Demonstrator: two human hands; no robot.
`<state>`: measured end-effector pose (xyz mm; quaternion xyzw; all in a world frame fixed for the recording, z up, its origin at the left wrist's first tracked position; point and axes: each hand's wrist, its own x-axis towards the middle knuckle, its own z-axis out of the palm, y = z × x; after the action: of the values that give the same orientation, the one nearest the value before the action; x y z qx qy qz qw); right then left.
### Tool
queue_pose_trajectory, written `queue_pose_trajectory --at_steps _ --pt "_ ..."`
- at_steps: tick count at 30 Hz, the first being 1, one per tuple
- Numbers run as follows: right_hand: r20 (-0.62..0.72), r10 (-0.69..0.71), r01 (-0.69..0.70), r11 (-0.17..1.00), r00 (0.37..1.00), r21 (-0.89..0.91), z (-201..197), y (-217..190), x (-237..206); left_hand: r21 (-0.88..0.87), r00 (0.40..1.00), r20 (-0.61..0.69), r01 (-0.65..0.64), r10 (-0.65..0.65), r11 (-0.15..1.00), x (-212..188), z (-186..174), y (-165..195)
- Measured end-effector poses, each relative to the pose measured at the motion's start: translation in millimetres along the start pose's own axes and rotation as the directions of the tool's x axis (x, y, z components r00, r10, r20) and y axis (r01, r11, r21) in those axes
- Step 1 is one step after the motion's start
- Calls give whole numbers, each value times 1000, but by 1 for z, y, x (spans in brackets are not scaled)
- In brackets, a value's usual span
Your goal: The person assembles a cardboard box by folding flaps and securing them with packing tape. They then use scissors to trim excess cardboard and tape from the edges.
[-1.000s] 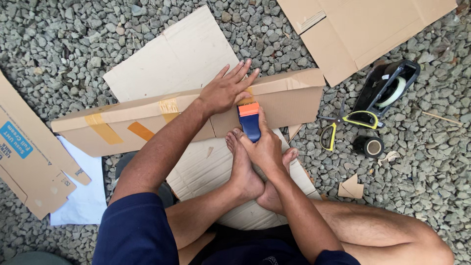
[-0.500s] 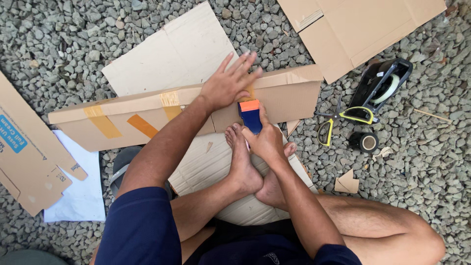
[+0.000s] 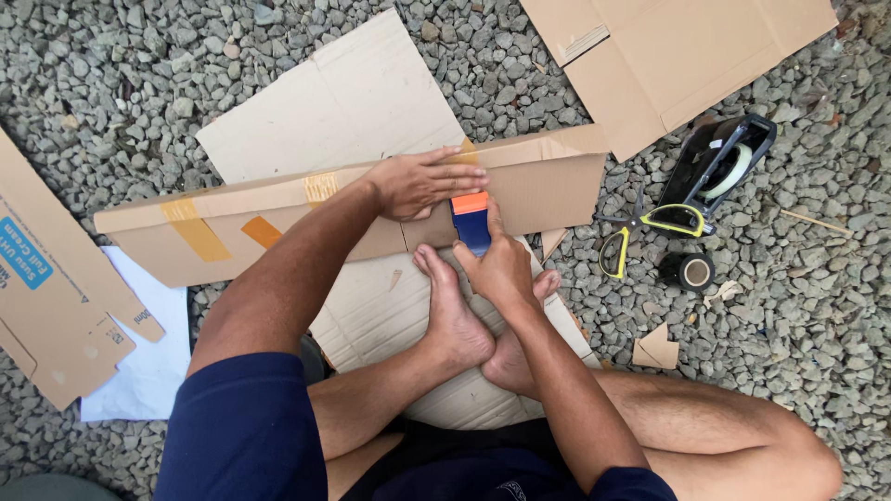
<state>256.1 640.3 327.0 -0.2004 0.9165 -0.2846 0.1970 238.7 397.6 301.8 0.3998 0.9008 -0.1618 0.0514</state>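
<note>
Right now a long brown cardboard piece (image 3: 278,223) lies across the gravel (image 3: 111,74), just past the person's bare feet. It is folded along its length, so it has a thin top strip and a wider front side. Yellowish tape patches (image 3: 195,227) sit on it near the left end and in the middle.

The left hand (image 3: 413,183) lies flat on top of the cardboard piece with the fingers spread out. This grip is loose and wide; it presses down and closes on nothing.

The right hand (image 3: 501,264) is wrapped around a blue cutter (image 3: 471,221) with an orange top. This grip is tight on the cutter. The pointer finger lies straight along its side. The cutter's orange end touches the front of the cardboard piece, just below the left hand.

A flat cardboard sheet (image 3: 371,315) lies under the feet. Another pale sheet (image 3: 343,102) lies behind the folded piece. To the right, on the gravel, are yellow scissors (image 3: 640,232), a black tape holder (image 3: 719,162) and a small dark tape roll (image 3: 689,271). They are well apart from both hands.
</note>
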Motion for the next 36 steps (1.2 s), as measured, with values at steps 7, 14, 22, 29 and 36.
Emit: queue_pose_trajectory --at_steps 7,14,22,29,36 --pt "14 35 -34 999 999 -15 0 4 -3 -38 966 -232 103 -110 994 -4 26 14" --pt "112 99 -100 995 989 10 0 23 -11 -75 963 -234 123 -137 990 -7 28 19" --pt "549 345 -428 903 761 26 -47 35 47 -60 972 -177 147 -155 987 -2 32 35" --pt "712 125 -514 778 691 362 -36 66 11 -10 973 -167 163 -162 987 -2 28 38" --pt "557 196 -435 836 807 336 -68 100 0 -39 977 -190 87 -93 995 0 33 41"
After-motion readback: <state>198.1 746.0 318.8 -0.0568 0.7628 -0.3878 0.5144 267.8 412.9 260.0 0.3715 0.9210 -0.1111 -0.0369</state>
